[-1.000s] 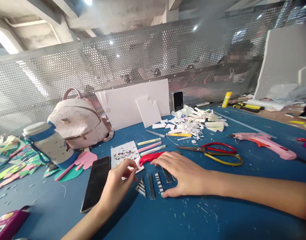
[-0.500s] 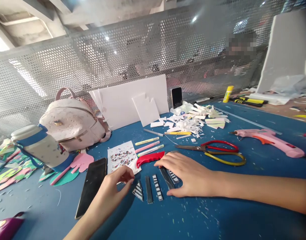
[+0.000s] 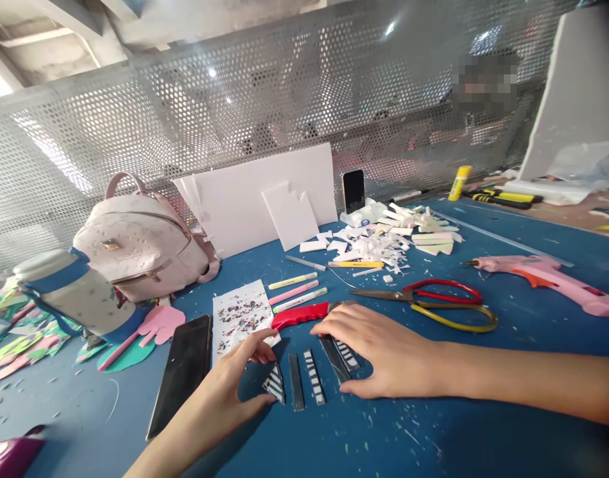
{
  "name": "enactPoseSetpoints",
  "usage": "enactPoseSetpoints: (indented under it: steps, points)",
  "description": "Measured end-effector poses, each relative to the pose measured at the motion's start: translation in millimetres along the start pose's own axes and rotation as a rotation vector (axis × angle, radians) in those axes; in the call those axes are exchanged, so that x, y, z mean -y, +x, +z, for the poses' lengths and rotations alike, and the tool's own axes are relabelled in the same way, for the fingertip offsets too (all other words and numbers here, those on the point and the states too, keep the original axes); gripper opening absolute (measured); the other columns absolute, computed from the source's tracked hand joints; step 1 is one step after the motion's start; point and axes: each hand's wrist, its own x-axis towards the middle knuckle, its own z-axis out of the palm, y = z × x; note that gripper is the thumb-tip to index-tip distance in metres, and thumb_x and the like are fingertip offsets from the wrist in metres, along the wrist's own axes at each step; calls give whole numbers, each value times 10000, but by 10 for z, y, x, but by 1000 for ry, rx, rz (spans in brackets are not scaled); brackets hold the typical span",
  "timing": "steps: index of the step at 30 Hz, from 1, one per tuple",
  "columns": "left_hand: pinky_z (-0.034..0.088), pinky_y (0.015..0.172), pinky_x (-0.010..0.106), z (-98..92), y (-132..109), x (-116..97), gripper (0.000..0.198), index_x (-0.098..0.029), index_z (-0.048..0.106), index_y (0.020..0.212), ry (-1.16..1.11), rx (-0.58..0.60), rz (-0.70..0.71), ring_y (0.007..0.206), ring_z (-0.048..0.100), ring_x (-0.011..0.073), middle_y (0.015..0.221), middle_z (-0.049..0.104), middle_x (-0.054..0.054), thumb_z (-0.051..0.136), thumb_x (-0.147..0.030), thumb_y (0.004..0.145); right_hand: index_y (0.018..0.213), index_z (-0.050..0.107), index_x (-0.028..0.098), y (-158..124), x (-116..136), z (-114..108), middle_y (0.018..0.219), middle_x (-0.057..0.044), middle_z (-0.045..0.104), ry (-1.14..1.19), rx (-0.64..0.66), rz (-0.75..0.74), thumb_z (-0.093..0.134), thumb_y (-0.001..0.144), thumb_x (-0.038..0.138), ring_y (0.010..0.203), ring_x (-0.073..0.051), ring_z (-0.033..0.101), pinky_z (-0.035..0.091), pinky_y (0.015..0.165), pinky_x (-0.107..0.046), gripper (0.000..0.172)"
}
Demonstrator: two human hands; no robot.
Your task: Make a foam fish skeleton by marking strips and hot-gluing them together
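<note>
My left hand [image 3: 235,375] is at the small triangular piece with black and white stripes [image 3: 274,383], thumb and fingers apart on either side of it. To the right lie a plain black strip [image 3: 296,382] and a black-and-white striped strip [image 3: 314,376], side by side on the table. My right hand [image 3: 384,352] arches over another black strip [image 3: 334,357] and a second striped piece [image 3: 347,354], partly covering both. Its index finger and thumb are spread near the ends of that black strip. Just behind lies a red-handled tool [image 3: 302,315], its far end hidden by my right hand.
Scissors [image 3: 434,302] and a pink glue gun [image 3: 548,275] lie to the right. White foam scraps [image 3: 379,242] are heaped behind, near several markers [image 3: 294,290]. A phone [image 3: 182,372], a bottle [image 3: 80,292] and a backpack [image 3: 135,239] are on the left.
My left hand's thumb and fingers have spread and moved right, around the triangular piece. My right hand stays over the same strips. The view has shifted slightly.
</note>
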Motion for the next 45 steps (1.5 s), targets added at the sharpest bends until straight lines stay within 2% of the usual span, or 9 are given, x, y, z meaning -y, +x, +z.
enactPoseSetpoints:
  steps: [6,15,24,30,34,39,45]
  points:
    - [467,1017,382,49,35,-60,703,-365,331,1469,2,-29,55,1079,621,191,1122,646,12,660,-249,858,1360,558,211,-74,-18,3,1281,-101,603,20,-35,-18,810,755,393,1193,-312,523,438,1043,-485,679]
    - [466,1015,344,218,159,-153,775,-433,269,1482,20,-50,114,1086,621,163,1142,640,-24,645,-177,855,1361,552,224,-202,-120,-4,1294,-104,600,32,-45,-14,825,756,434,1223,-325,514,441,1046,-497,695]
    - [480,1015,365,369,371,-306,763,-389,309,1469,18,-28,173,1100,617,173,1165,640,-7,642,-138,829,1343,564,191,-299,-97,-93,1271,-115,611,-8,-25,6,821,752,383,1200,-326,521,438,1034,-497,672]
    - [473,1055,386,422,395,-370,730,-349,351,1467,-4,-59,205,1165,600,202,1245,628,37,675,-166,839,1361,548,188,-303,-64,-108,1332,-120,583,2,-44,-33,849,738,428,1250,-323,489,428,1059,-490,732]
    - [472,1037,398,356,350,-373,593,-322,438,1408,-29,-141,185,1154,594,227,1241,631,53,708,-287,881,1410,509,171,-212,-10,-35,1363,-137,566,7,-35,-98,807,784,469,1286,-324,467,395,1092,-500,755]
    - [469,919,306,271,261,-330,170,-252,574,1146,-66,-286,162,1025,602,182,1084,649,32,524,-340,1009,1382,529,144,-31,94,77,1285,-143,601,-31,-32,-138,835,754,465,1207,-322,517,411,1066,-483,769]
    - [444,877,260,268,182,-297,130,-239,596,1038,-89,-320,191,960,589,153,1000,637,9,498,-324,1024,1297,576,145,63,207,100,1155,-115,641,-72,-26,-130,819,770,373,1087,-299,571,467,967,-450,623]
